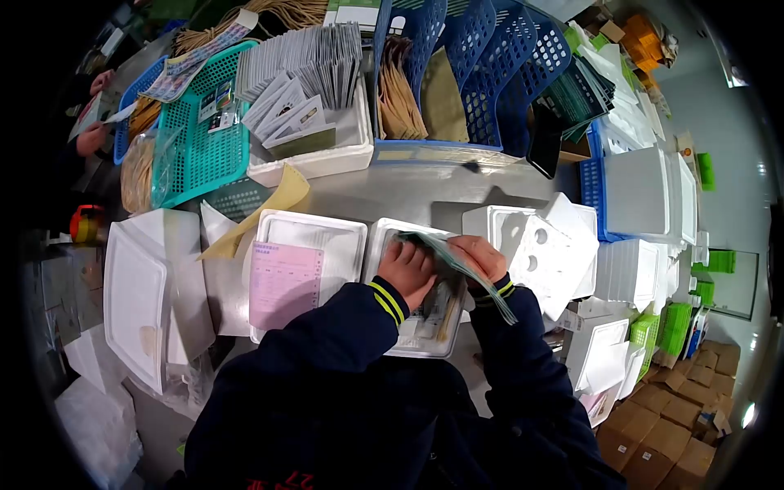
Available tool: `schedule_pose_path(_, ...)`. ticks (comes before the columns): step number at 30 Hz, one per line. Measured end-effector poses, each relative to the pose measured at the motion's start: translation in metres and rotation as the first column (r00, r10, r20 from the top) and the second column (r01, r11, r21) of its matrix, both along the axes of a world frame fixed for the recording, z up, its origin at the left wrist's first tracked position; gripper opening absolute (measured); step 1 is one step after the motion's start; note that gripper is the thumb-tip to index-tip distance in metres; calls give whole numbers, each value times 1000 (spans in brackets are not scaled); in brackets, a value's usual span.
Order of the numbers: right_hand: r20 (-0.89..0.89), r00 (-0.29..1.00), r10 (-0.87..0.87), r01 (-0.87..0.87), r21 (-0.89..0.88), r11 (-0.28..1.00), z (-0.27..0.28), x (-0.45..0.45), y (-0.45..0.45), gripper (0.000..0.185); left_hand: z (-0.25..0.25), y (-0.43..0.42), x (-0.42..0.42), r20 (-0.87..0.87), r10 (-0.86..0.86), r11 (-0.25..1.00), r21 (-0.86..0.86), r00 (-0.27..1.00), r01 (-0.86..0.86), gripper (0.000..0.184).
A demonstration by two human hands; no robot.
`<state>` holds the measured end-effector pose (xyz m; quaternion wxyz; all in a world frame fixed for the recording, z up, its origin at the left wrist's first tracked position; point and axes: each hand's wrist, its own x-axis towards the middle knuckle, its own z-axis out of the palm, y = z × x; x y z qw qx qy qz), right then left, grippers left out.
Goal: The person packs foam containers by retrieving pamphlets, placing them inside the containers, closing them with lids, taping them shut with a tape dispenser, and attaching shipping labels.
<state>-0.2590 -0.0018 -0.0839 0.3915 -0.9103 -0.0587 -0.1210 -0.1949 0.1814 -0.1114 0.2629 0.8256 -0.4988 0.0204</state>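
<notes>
Between the closed fingers of the right hand [482, 256], green leaflets [454, 258] are pinched over the white box [423, 353]; left hand [408, 273] is held half-curled over box, grip can't be told; pink sheet [284, 286] is laid left of box.

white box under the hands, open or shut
Open: no lid covers the white box, and items show inside beside the left hand.

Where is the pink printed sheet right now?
In the head view, left of centre, the pink printed sheet lies on a white foam piece, beside the foam box under the left hand.
</notes>
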Motion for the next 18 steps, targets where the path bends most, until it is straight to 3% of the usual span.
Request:
schedule_pose_path(2, 119, 993, -4, 36, -262, 964, 7, 6, 3, 38, -1, -1, 0, -91, -12, 996, 85, 996, 19, 31)
schedule_pose_path(4, 109, 994, 18, 8, -228, 974, 8, 6, 5, 34, 0, 0, -1, -73, -11, 998, 61, 997, 16, 31)
schedule_pose_path(7, 252, 967, 37, 56, -352, 934, 9, 2, 1, 35, 1, -2, 0, -49, -2, 998, 69, 999, 5, 32)
schedule_pose_path(10, 227, 973, -44, 123, -347, 930, 1, -3, 14, 30, 6, 2, 3, 10, -18, 998, -60, 1000, 18, 30)
schedule_pose_path(12, 199, 980, -12, 85, -361, 929, 5, -1, 11, 30, 6, 2, 3, -14, -34, 998, -45, 999, 34, 29)
schedule_pose_path(14, 132, 991, 28, 7, -259, 966, 13, 2, 8, 35, 0, -2, 1, -28, -1, 995, -102, 1000, -2, 27)
schedule_pose_path(16, 137, 989, 60, -19, -285, 958, 8, -2, 2, 35, -1, -2, 2, 14, -14, 982, -188, 1000, 17, 28)
schedule_pose_path(18, 175, 984, -1, 61, -338, 939, -1, -8, 2, 31, 1, 0, 1, -43, -41, 996, 80, 998, 44, 46)
